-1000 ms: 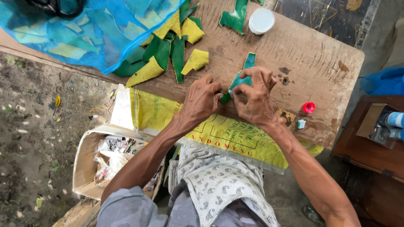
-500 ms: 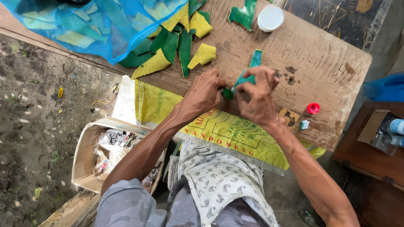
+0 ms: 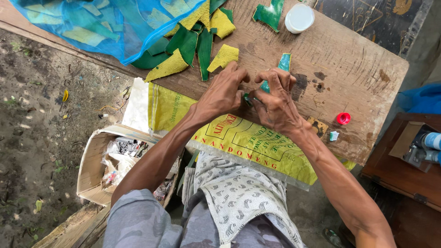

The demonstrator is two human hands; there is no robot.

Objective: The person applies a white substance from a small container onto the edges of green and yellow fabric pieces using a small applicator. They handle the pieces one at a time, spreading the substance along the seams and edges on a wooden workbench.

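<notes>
Green, thin and partly hidden, the strip point(image 3: 281, 66) lies near the middle of the wooden surface point(image 3: 367, 87), its near end caught between both hands while its far end points toward the surface's far edge. The left hand point(image 3: 223, 94) and the right hand point(image 3: 275, 103) meet over it, each grip pressed together and pinching that small near end (how much of it they actually hold cannot be made out under the fingers). With so little to hold, the piece could slip out of the pinch or crease unevenly if the two hands pull against each other. The pile of green and yellow scraps point(image 3: 195, 43) sits just beyond the left hand toward the far edge, near enough for a knuckle to scatter it. The red cap point(image 3: 343, 118) and a small pale bit point(image 3: 334, 136) rest close to the near right edge, where a nudge from the right forearm could tip them off.
</notes>
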